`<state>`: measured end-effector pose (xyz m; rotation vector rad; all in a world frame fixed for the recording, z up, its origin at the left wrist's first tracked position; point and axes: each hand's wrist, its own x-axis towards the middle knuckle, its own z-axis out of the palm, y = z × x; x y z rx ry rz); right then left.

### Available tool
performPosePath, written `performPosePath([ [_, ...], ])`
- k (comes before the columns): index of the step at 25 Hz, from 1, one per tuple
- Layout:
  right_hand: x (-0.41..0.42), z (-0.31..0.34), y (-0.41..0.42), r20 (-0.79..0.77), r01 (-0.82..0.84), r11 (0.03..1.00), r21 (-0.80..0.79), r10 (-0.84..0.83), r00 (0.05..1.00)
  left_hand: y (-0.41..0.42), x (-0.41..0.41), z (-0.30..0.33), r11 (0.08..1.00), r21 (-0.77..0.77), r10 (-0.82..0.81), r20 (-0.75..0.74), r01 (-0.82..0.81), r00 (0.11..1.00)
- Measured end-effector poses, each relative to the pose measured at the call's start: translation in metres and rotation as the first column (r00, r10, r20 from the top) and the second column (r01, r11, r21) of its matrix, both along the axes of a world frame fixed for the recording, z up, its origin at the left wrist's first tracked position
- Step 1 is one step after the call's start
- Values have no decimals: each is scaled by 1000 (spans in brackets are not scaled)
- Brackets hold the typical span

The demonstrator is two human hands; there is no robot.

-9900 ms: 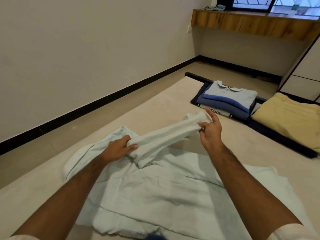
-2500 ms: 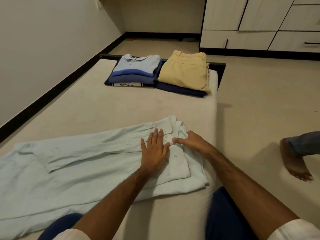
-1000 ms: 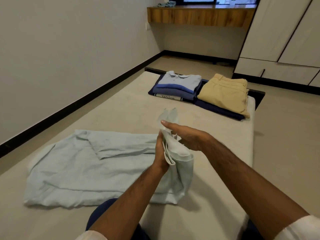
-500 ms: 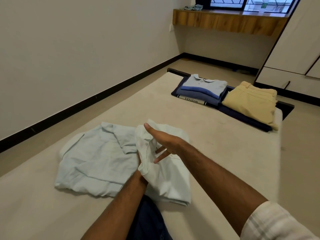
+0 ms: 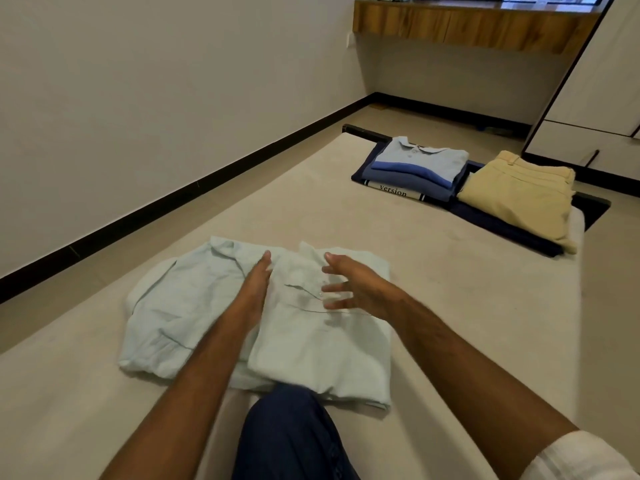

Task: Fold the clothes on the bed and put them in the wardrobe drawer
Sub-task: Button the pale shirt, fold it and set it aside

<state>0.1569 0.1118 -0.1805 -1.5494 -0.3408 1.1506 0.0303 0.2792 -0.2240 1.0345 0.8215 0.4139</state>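
Observation:
A pale mint shirt (image 5: 194, 306) lies on the beige bed (image 5: 467, 306) in front of me, its right part folded over onto the middle. My left hand (image 5: 254, 289) lies edge-on along the fold line, fingers straight, partly tucked under the folded flap. My right hand (image 5: 353, 289) hovers over or rests lightly on the folded flap with fingers spread and straight. Farther up the bed sit a folded stack of blue shirts (image 5: 415, 168) and folded tan trousers (image 5: 519, 192) on a dark navy garment.
A white wardrobe with drawers (image 5: 588, 143) stands at the far right past the bed's end. A wooden shelf (image 5: 467, 26) runs under the window. The wall with a black skirting (image 5: 173, 199) borders the left. My knee in dark trousers (image 5: 294, 434) is at the bottom.
The lifted collar end of the shirt has been laid down over the middle. My right hand let go and spread out over it; my left hand stays along the fold.

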Motion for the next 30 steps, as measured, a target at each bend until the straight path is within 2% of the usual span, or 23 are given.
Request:
performPosePath([
  [1,12,-6,-12,74,103,995,15,-104,992,1,-3,1,981,183,74,-75,-60,994],
  [2,24,-17,-24,231,218,976,-26,-206,951,5,-5,0,882,457,198,-137,-115,970],
  [3,36,-31,-36,423,327,938,-113,-252,870,5,-6,2,684,721,306,-141,-114,942],
  [4,43,-45,-47,549,410,889,-202,-244,799,2,-6,-1,461,887,295,-114,-37,949],
  [5,45,-55,-56,566,432,855,-286,-213,796,-3,1,-4,305,950,177,-123,65,977],
  [6,44,-66,-60,499,403,850,-338,-201,843,-12,10,-10,195,953,41,-245,232,969],
  [7,38,-71,-64,400,347,868,-354,-194,895,-25,19,-21,119,885,-44,-448,450,893],
  [8,34,-74,-65,300,294,896,-332,-195,934,-35,25,-35,73,766,-66,-635,639,769],
  [9,31,-75,-65,200,247,926,-285,-194,960,-44,28,-47,81,667,-64,-738,741,671],
  [10,29,-75,-64,91,209,957,-204,-194,977,-51,29,-58,111,607,-60,-786,787,615],
  [11,23,-73,-62,-17,209,973,-103,-212,977,-56,29,-66,141,594,-46,-795,792,604],
  [13,17,-69,-56,-126,295,954,55,-286,950,-62,31,-70,193,638,-15,-758,745,653],
  [17,31,-46,-51,-25,398,902,168,-400,916,-76,56,-56,375,687,-63,-651,623,756],
  [20,60,-14,-72,49,439,878,190,-455,889,-114,93,-41,547,686,-144,-489,480,861],
  [22,76,9,-94,99,442,875,199,-466,879,-150,118,-28,688,619,-182,-358,379,916],
  [24,85,27,-114,150,434,878,203,-466,872,-183,135,-26,802,537,-204,-166,262,965],
  [26,87,37,-124,200,412,889,201,-449,871,-204,140,-33,878,421,-234,-33,226,972],
  [28,84,43,-125,214,394,897,200,-432,876,-213,135,-34,915,258,-338,71,310,938],
  [30,78,46,-117,202,356,913,196,-393,897,-205,126,-30,938,0,-331,295,346,896],
])
